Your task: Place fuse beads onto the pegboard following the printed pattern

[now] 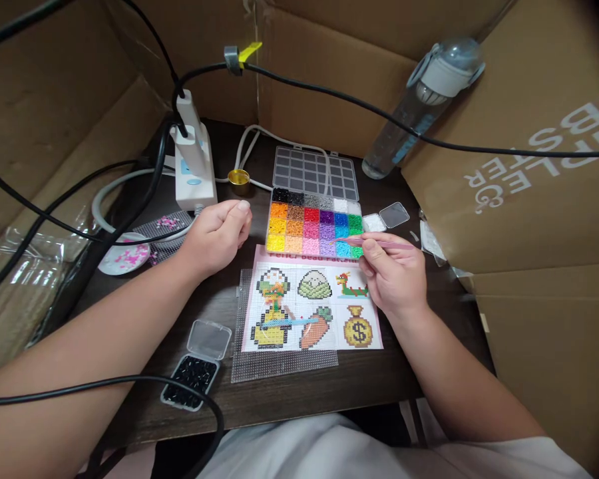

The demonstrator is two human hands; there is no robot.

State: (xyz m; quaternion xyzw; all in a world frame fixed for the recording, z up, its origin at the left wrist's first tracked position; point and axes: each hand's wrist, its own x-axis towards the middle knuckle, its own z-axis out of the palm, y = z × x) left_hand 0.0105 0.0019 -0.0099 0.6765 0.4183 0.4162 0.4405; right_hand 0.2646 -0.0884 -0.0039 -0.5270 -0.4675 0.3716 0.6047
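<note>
My right hand (397, 269) is closed on pink tweezers (384, 244), which point left over the front right part of the bead box (311, 214). Their tip is above the purple and blue beads; whether a bead is in it is too small to tell. My left hand (222, 233) makes a fist just left of the box, and its inside is hidden. Many colours of beads fill the box's compartments, and its clear lid (315, 171) lies folded back. In front of it, a printed pattern sheet (337, 332) rests on a clear pegboard (284, 367), with beads placed over its left part.
A small open case of black beads (192, 380) stands front left, a white dish of pink beads (124, 254) further back. White beads (374, 223) sit at right. A power strip (194, 169), gold cup (238, 181), bottle (419, 110) and cardboard walls surround; black cables (329, 90) cross above.
</note>
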